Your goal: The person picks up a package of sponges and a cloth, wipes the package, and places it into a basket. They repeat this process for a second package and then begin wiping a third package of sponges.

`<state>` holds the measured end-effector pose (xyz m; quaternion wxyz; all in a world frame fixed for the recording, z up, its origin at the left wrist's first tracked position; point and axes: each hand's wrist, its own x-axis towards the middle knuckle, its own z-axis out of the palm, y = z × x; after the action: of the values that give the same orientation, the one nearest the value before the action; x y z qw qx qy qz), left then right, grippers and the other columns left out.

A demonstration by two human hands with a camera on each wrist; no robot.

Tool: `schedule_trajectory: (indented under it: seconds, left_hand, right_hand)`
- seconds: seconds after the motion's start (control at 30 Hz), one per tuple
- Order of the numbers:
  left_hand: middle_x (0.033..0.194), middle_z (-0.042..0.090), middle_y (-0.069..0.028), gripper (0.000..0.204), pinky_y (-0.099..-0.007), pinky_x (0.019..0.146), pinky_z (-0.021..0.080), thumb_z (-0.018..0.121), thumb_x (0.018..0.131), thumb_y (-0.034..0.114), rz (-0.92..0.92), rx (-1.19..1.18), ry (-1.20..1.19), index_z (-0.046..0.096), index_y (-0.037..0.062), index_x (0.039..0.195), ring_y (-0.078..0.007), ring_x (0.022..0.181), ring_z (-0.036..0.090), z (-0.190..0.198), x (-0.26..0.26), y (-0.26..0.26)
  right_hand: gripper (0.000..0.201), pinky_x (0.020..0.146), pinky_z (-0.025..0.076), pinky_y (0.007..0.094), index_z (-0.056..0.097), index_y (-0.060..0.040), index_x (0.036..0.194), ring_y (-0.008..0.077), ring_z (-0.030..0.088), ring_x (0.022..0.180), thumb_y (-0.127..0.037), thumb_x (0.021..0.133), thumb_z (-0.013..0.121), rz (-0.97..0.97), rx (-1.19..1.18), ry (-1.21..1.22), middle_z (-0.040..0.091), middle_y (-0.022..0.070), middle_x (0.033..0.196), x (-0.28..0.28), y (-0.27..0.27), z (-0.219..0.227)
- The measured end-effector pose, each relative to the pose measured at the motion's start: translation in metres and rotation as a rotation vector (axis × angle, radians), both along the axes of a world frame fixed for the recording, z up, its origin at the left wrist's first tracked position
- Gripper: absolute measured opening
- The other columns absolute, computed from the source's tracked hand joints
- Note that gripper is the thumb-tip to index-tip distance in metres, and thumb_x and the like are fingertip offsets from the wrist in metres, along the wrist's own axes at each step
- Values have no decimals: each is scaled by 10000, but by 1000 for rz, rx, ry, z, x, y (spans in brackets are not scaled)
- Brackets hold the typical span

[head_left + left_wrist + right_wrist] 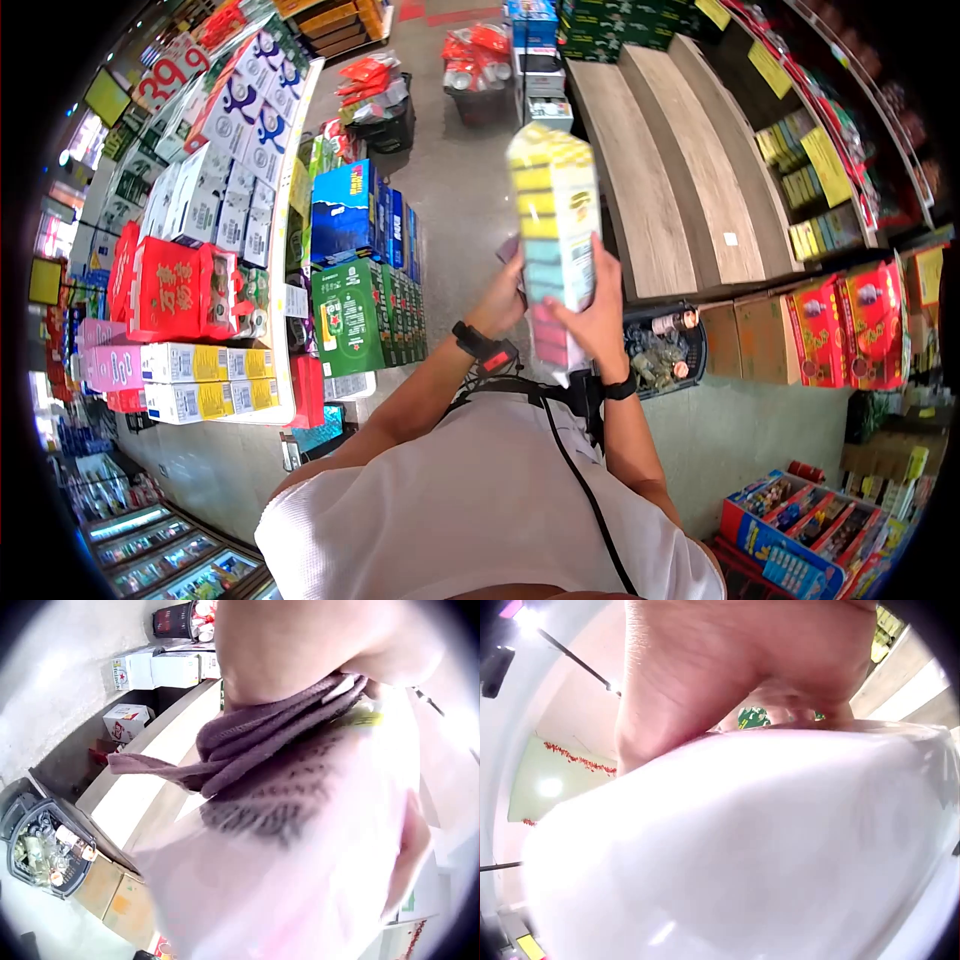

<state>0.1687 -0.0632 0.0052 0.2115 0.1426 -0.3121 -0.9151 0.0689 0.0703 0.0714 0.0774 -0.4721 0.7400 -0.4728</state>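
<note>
A long, plastic-wrapped pack [553,210] with yellow, teal and pink bands stands upright in front of the chest in the head view. My right hand [600,315] grips its right side, the thumb lying across the front. On the other side, my left hand [500,300] holds a folded purple cloth [277,742] against the pack. Small dark print shows beside the cloth in the left wrist view. In the right wrist view, the pack's pale side [727,847] fills the lower part, below my right hand [727,667].
Stepped wooden shelves [640,170] rise ahead on the right, with a black crate [697,350] of bottles at their foot. Blue cartons [345,212] and green cartons [350,315] are stacked on the left, beside a loaded display shelf. Red-and-white bags fill black bins [385,130] farther along the aisle.
</note>
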Motion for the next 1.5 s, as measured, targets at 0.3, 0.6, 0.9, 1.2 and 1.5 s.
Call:
schedule_trajectory:
  seconds: [0.3,0.6,0.9,1.2,1.5]
  left_hand:
    - [1390,486,-50,582,-390,1067,381,391,1003,486,79,-5,-66,373,81,1421,-193,1262,479,34,46,-49]
    - [1086,623,-17,574,-285,781,481,435,989,522,409,-358,-345,503,50,1308,-115,897,602,26,-9,-159]
    - [1533,319,-110,596,-359,1139,236,476,997,309,212,-1063,-302,289,6,1476,-191,1389,310,55,-91,-116]
    - [973,595,-22,542,-226,739,447,402,1018,452,576,-994,-415,476,6,1316,-77,887,546,53,-167,-310]
    - [1552,276,-151,498,-356,1151,191,430,1014,225,236,-1154,-267,334,58,1472,-260,1438,243,37,-203,-294]
  right_hand:
    - [910,1021,378,367,264,-48,1496,264,465,1195,-115,732,753,102,-74,-203,452,150,1268,-5,-79,-38]
    - [821,935,458,317,294,-41,1485,220,527,1117,9,758,671,455,-140,-630,486,103,1246,-20,-138,-58]
    - [405,777,536,321,583,-70,1080,192,649,847,-435,906,548,277,-196,-1495,653,64,934,-207,-239,-24]
    - [598,1004,369,296,384,-24,1438,151,487,1137,-232,909,572,489,-5,-973,538,70,1282,-186,-254,-38]
    - [421,774,523,286,504,-51,1304,126,614,910,-199,913,554,3,-121,-1237,617,45,1084,-242,-335,-46]
